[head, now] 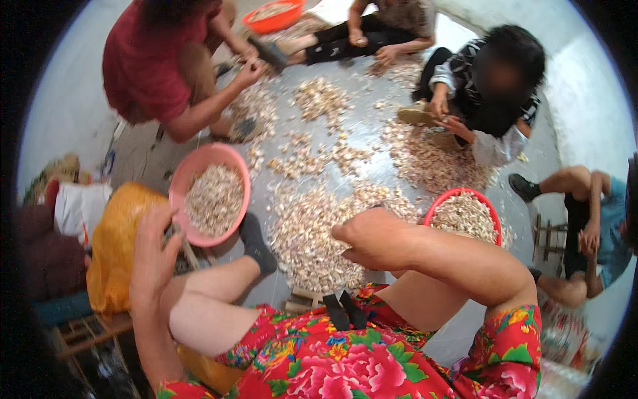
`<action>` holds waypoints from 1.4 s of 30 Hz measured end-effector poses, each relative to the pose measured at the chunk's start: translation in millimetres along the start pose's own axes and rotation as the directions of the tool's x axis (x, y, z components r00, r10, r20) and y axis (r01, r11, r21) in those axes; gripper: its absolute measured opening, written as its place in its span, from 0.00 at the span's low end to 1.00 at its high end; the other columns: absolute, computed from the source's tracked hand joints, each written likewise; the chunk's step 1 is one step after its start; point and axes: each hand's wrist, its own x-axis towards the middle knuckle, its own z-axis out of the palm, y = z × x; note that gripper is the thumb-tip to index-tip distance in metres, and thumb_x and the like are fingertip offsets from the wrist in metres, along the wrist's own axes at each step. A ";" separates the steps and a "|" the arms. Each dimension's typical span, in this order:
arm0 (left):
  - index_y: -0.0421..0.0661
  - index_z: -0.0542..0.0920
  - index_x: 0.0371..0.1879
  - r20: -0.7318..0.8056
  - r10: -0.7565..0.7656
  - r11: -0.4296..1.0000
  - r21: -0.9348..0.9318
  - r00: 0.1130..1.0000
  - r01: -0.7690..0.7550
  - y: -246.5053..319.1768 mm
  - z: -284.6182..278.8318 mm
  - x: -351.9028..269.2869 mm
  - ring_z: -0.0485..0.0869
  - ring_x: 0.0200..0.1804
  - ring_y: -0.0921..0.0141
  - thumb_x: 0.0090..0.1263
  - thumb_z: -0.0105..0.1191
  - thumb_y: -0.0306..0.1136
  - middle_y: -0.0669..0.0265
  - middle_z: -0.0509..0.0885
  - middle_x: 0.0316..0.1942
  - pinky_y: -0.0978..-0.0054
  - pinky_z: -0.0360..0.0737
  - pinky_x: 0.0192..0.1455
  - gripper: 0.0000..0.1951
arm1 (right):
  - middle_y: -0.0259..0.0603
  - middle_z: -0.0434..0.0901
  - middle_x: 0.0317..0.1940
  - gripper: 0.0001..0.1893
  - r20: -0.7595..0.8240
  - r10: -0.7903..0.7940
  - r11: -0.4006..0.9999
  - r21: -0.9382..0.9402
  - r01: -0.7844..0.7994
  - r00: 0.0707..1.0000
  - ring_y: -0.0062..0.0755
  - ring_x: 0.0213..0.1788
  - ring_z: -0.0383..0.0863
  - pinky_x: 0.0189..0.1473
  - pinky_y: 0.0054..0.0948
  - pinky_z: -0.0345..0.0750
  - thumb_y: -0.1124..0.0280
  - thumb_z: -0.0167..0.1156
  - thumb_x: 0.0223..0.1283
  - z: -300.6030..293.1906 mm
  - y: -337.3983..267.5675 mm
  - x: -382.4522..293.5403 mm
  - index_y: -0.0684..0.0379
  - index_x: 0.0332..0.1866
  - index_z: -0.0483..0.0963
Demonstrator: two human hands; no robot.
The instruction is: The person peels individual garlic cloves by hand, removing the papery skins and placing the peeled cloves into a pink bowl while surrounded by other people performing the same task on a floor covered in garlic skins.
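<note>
My left hand (155, 244) is raised at the near rim of a pink plastic basin (246, 199), fingers apart; whether it touches the rim is unclear. The basin holds many pale pieces that look like garlic cloves. Above a large heap of similar cloves (314, 239) on the grey floor, my right hand (369, 234) has its fingers bent; the fingertips are partly hidden, and I cannot tell if they hold anything. A red basin (498, 219) with more cloves stands beyond my right forearm.
Several people sit around, including a person in dark red (144, 65) and a person with dark hair (498, 85) handling small things. An orange sack (112, 239) stands left, above a wooden rack (94, 334). Smaller clove heaps (321, 99) lie ahead; an orange-red basin (274, 20) is farther off.
</note>
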 end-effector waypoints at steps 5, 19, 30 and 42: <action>0.38 0.80 0.55 0.059 0.140 0.990 -0.003 0.988 -0.140 -9.5 21.1 6.4 0.78 0.58 0.45 0.60 0.60 0.23 0.47 0.80 0.54 0.56 0.74 0.63 0.21 | 0.55 0.84 0.33 0.13 -0.021 -0.044 0.998 -0.046 0.043 0.999 0.60 0.41 0.86 0.43 0.54 0.81 0.66 0.62 0.58 14.0 1.4 20.8 0.64 0.44 0.79; 0.39 0.80 0.56 0.678 0.235 0.866 -0.472 0.697 0.167 17.1 94.4 72.1 0.83 0.41 0.72 0.71 0.61 0.32 0.61 0.86 0.39 0.72 0.80 0.44 0.17 | 0.52 0.86 0.36 0.12 -0.065 -0.148 0.986 -0.086 0.142 0.987 0.55 0.43 0.87 0.43 0.50 0.83 0.69 0.62 0.53 15.2 -10.0 37.5 0.62 0.40 0.83; 0.39 0.80 0.55 0.798 0.175 0.910 -0.354 0.576 0.214 65.6 94.9 93.9 0.79 0.38 0.74 0.70 0.62 0.38 0.64 0.84 0.37 0.73 0.77 0.41 0.20 | 0.50 0.80 0.31 0.14 -0.377 -0.358 0.890 0.139 0.434 0.854 0.59 0.37 0.83 0.37 0.52 0.79 0.67 0.65 0.60 -2.6 -39.5 28.4 0.61 0.41 0.68; 0.39 0.81 0.56 0.704 0.312 0.910 -0.415 0.638 0.014 59.9 105.6 91.9 0.87 0.46 0.56 0.67 0.59 0.41 0.46 0.87 0.45 0.61 0.82 0.49 0.23 | 0.53 0.82 0.27 0.11 -0.218 -0.345 0.918 0.125 0.377 0.913 0.59 0.34 0.84 0.38 0.53 0.80 0.66 0.64 0.59 -4.9 -47.0 34.6 0.62 0.39 0.73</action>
